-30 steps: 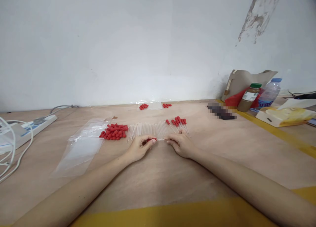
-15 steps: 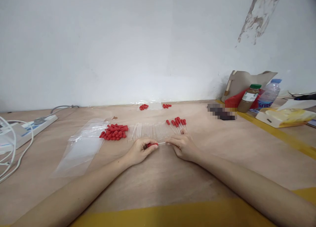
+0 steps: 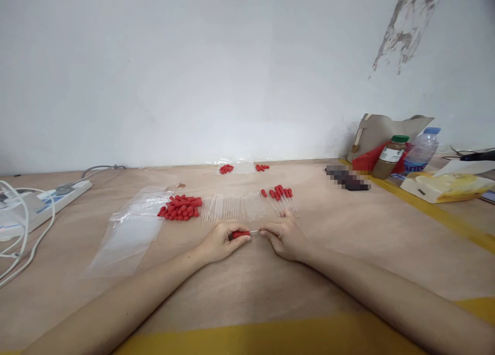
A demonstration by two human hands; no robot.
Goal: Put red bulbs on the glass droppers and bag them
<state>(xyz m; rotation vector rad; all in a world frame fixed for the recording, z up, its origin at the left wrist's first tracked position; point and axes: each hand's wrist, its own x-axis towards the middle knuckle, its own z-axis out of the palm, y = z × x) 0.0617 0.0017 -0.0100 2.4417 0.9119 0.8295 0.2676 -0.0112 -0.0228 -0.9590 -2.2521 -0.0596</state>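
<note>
My left hand (image 3: 222,241) is closed round a red rubber bulb (image 3: 241,234), which lies sideways between thumb and fingers. From the bulb's right end runs a thin clear glass tube (image 3: 253,232), pinched by my right hand (image 3: 284,236). The tube meets the bulb's mouth; how deep it sits inside I cannot tell. Behind the hands, many bare glass tubes (image 3: 232,206) lie in a row. A heap of red bulbs (image 3: 181,208) is at the row's left end. To its right, several droppers with red bulbs (image 3: 278,192) lie close beyond my right hand.
Clear plastic bags (image 3: 129,236) lie left of the heap, near a white power strip (image 3: 62,203) with cables. Two small groups of red bulbs (image 3: 226,168) are by the wall. At right are a dark blurred object (image 3: 358,184), bottles (image 3: 390,159) and a tissue pack (image 3: 444,185).
Both hands are slightly lower in view, partly as the camera view shifts. More of the red bulb shows past my left fingers, and the visible stretch of tube between the hands is shorter.
</note>
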